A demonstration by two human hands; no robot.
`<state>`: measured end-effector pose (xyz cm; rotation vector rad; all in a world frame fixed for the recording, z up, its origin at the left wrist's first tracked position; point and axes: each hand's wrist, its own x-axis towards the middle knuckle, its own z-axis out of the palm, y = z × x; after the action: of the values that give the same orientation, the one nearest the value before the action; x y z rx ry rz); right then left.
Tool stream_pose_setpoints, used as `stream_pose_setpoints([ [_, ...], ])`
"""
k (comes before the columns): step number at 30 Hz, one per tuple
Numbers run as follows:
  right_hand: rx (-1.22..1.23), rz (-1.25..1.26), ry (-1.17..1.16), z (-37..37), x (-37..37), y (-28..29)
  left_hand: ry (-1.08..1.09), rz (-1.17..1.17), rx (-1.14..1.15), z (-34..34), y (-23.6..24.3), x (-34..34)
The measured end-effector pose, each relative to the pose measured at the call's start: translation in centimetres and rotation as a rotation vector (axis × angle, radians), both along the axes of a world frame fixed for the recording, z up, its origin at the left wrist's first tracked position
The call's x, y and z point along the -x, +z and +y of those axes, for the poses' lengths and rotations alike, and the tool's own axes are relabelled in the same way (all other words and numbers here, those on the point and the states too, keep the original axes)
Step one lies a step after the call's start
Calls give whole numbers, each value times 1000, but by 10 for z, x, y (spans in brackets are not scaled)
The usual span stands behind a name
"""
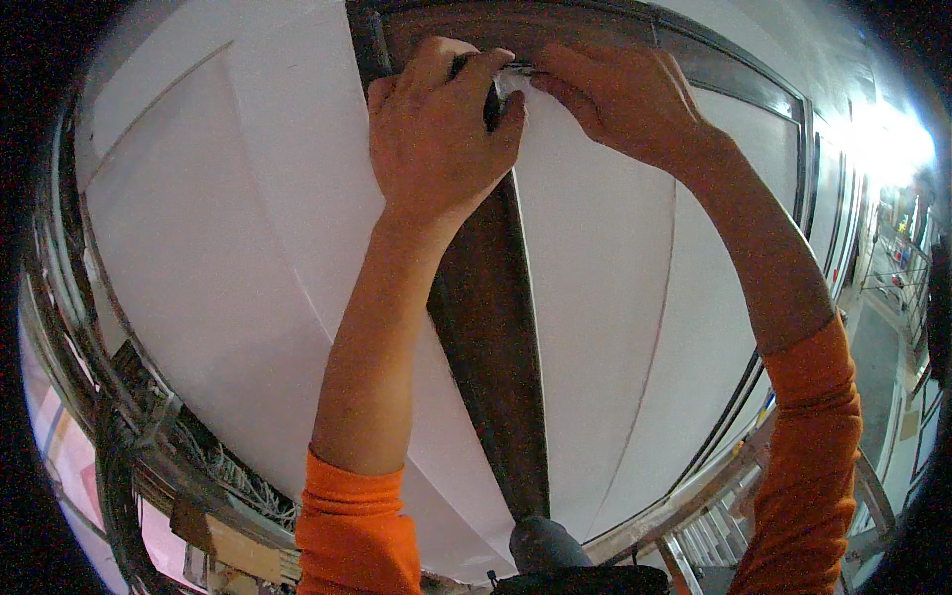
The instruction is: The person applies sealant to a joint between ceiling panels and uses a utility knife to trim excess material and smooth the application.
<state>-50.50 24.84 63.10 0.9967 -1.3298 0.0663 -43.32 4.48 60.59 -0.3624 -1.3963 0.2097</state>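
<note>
Both of my arms reach up to the top of the view, where a dark brown strip (486,327) meets a dark upper frame (585,22). My left hand (441,134) lies over the upper end of the strip, its fingers curled; dark gaps show between them. What it grips is hidden by the hand itself. Just to its right, my right hand (630,99) has thumb and fingers pinched together close to the frame's lower edge. A small pale, shiny bit (516,71) shows between the two hands, too small to name.
White panels (605,258) flank the dark strip. Bundled cables (119,476) run along the lower left. A metal ladder (709,540) stands at the lower right, near a rounded grey object (545,545) at the bottom. A bright light (888,139) glares at the upper right.
</note>
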Motion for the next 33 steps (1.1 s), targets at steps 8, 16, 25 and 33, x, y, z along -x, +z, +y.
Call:
stream_pose_setpoints([
  [8, 130, -312, -63, 14, -9, 2, 33, -25, -32, 0, -2, -3],
  [16, 397, -648, 275, 19, -32, 14, -16, 49, 15, 2, -1, 0],
  [25, 525, -916, 1116, -8, -23, -41, 63, 16, 39, -4, -2, -3],
  [33, 587, -1207, 1176, -32, -12, -93, 79, -75, 0, 3, -5, -8],
])
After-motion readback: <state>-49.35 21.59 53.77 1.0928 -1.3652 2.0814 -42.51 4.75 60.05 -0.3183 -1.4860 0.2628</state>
